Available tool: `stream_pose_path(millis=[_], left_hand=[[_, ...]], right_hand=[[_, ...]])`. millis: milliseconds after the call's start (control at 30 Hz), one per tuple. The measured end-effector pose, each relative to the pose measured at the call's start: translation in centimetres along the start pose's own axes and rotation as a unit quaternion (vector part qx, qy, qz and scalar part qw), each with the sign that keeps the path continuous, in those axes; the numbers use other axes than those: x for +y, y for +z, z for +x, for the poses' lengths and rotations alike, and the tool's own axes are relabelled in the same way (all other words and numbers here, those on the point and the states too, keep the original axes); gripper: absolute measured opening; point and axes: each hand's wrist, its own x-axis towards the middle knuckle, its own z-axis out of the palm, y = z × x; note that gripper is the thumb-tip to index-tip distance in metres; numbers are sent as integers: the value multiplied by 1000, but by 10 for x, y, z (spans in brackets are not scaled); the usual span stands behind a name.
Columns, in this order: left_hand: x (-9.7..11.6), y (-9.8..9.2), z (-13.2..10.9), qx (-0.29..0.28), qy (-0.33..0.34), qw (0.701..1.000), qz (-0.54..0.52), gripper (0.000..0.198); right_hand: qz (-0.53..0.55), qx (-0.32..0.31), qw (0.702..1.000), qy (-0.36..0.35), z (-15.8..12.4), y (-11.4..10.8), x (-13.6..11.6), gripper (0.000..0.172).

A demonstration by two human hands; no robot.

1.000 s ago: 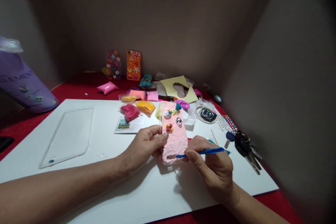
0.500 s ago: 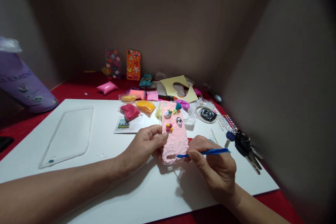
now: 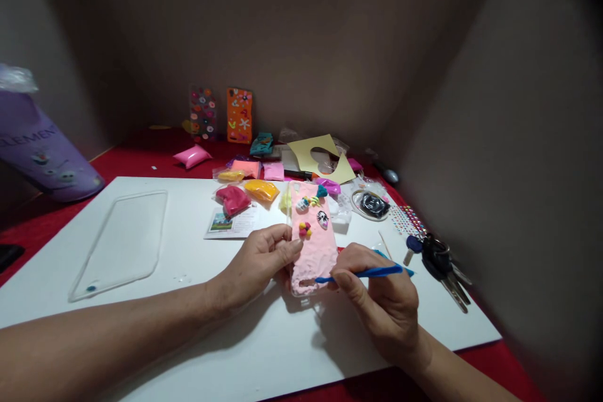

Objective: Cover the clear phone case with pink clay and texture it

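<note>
A phone case covered in pink clay (image 3: pixel 313 248) is tilted up above the white board, with small coloured clay figures on its upper half and a slot near its bottom edge. My left hand (image 3: pixel 264 259) grips the case's left side, thumb on the front and fingers partly hidden behind. Pinched in my right hand (image 3: pixel 379 292) is a blue modelling tool (image 3: pixel 381 272), whose tip touches the clay beside the bottom slot. Some right-hand fingers rest at the case's lower right edge.
A clear case (image 3: pixel 123 242) lies on the white board (image 3: pixel 198 352) at left. Bagged clay (image 3: pixel 234 200), a printed card (image 3: pixel 242 223), a yellow cut-out sheet (image 3: pixel 301 147) and an orange case (image 3: pixel 240 116) are behind. Keys (image 3: pixel 440 260) lie right; a purple tumbler (image 3: pixel 44 144) stands far left.
My right hand and the blue tool have shifted slightly left, the tip still at the slot. The pink case has moved very slightly; my left hand keeps its grip.
</note>
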Motion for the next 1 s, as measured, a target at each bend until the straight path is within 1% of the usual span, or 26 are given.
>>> stream_pose_path(millis=[233, 433, 633, 800, 900, 1000], left_hand=[[-1, -1, 2, -1, 3, 1000, -2, 25], [1, 1, 1, 14, -4, 1000, -24, 26], [1, 2, 0, 22, -6, 993, -114, 22], [3, 4, -1, 34, -8, 990, -133, 22], [4, 4, 0, 33, -10, 991, -130, 25], [3, 2, 1, 23, -11, 992, -124, 25]], right_hand=[[-2, 10, 1000, -10, 3, 0, -2, 11], [12, 24, 1000, -16, 0, -1, -2, 13], [47, 87, 995, -33, -3, 0, -4, 17], [71, 129, 988, -37, -4, 2, -5, 20], [60, 126, 990, -37, -4, 2, -4, 20], [50, 108, 992, -35, -5, 1, -4, 19]])
